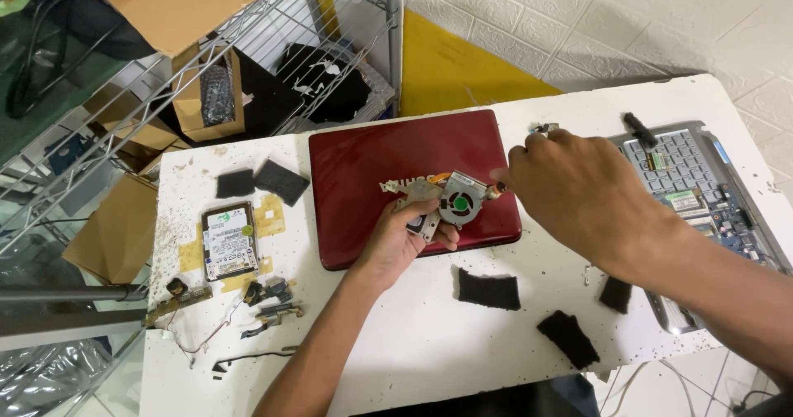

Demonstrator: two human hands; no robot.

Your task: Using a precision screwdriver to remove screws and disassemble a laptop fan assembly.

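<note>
My left hand [402,239] holds a small laptop cooling fan with a metal heat sink [450,200] above the shut red laptop [372,169]. My right hand [578,190] reaches in from the right, its fingertips pinched at the fan's right edge, on a thin dark tool or screw that I cannot make out. The fan's round dark rotor faces up, and the copper-coloured pipe runs along its top.
On the white table [396,334] lie a hard drive [229,240], several black foam pads [489,290], small brackets and cables [264,297] at the left, and a laptop base with keyboard [686,169] at the right. A wire shelf with cardboard boxes [206,87] stands behind.
</note>
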